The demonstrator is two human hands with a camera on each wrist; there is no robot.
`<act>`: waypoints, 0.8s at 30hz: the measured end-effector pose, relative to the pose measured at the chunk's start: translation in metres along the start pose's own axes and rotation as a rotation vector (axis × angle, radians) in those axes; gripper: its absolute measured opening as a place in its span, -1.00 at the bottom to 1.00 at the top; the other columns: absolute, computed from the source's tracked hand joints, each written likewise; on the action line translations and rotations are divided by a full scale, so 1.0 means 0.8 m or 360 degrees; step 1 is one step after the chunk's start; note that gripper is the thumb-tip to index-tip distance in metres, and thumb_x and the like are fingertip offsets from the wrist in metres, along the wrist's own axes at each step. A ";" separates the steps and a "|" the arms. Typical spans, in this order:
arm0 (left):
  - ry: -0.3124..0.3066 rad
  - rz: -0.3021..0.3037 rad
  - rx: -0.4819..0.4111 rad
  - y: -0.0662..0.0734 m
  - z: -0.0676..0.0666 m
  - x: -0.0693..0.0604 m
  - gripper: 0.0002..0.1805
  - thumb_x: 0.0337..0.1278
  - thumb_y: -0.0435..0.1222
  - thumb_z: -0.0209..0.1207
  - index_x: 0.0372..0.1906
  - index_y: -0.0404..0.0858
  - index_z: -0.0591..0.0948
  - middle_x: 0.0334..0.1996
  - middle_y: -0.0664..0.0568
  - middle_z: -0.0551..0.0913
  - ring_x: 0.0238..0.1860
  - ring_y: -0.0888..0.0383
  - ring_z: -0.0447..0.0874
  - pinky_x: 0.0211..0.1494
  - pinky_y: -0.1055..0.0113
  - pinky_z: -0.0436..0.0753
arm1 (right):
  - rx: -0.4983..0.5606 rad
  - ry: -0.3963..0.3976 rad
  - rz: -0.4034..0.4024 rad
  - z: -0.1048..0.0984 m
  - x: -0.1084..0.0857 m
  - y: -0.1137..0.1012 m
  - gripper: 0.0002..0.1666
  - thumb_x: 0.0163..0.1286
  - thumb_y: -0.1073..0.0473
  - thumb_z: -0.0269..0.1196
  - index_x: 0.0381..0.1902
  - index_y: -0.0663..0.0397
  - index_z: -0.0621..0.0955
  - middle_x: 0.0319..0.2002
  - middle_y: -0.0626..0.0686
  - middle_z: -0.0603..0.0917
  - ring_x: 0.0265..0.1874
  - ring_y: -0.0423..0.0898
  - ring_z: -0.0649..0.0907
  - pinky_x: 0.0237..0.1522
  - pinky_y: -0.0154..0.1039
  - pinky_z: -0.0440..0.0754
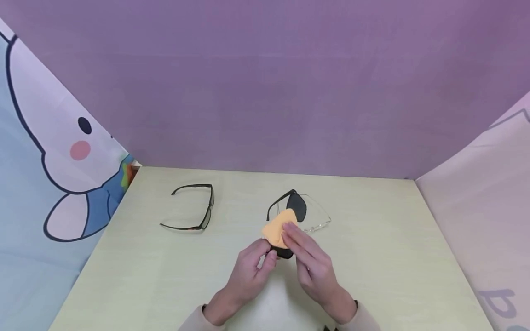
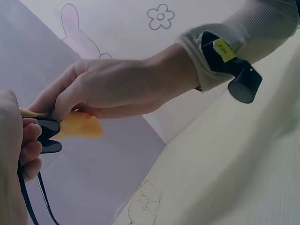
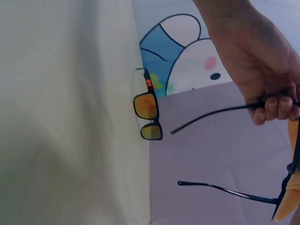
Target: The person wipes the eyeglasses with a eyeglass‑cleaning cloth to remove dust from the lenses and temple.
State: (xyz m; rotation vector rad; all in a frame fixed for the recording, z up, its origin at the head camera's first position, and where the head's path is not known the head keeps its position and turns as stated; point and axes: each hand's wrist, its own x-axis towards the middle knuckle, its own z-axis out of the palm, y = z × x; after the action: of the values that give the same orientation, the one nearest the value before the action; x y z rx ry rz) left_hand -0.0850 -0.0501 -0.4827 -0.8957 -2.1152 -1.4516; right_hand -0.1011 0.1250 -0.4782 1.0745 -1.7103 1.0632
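My left hand (image 1: 250, 271) grips black-framed sunglasses (image 1: 296, 207) by one end, near the hinge, holding them above the table. In the right wrist view, both thin black temples (image 3: 225, 110) stick out unfolded from the frame. A yellow-orange cloth (image 1: 280, 228) lies over the middle of the sunglasses and hides part of them. My right hand (image 1: 314, 266) pinches this cloth against the lens nearer me, fingers on top. The left wrist view shows the right hand's thumb and fingers closed round the cloth (image 2: 82, 124) beside a dark lens.
Black-framed glasses (image 1: 205, 218) lie unfolded on the pale table (image 1: 372, 239) to the left. Thin wire-rimmed glasses (image 1: 318, 226) lie behind the held sunglasses, partly hidden by them. A purple cloth wall (image 1: 265, 115) stands at the back, with printed panels (image 1: 66, 151) at both sides.
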 end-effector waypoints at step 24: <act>0.0007 -0.0030 0.0043 0.002 0.006 0.005 -0.65 0.28 -0.53 0.08 0.14 -0.43 0.60 -0.07 -0.16 0.73 -0.10 0.11 0.72 0.03 0.33 0.75 | 0.0015 -0.0026 -0.0094 -0.006 0.001 -0.004 -0.66 0.55 0.49 -0.03 -0.07 0.63 0.67 0.16 0.38 0.66 0.35 0.11 0.57 0.40 -0.15 0.47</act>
State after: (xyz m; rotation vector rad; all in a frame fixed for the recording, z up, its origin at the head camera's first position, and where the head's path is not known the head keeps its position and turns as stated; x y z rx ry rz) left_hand -0.0862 -0.0440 -0.4809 -0.8641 -2.1405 -1.4294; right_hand -0.0975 0.1280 -0.4751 1.1357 -1.6779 1.0291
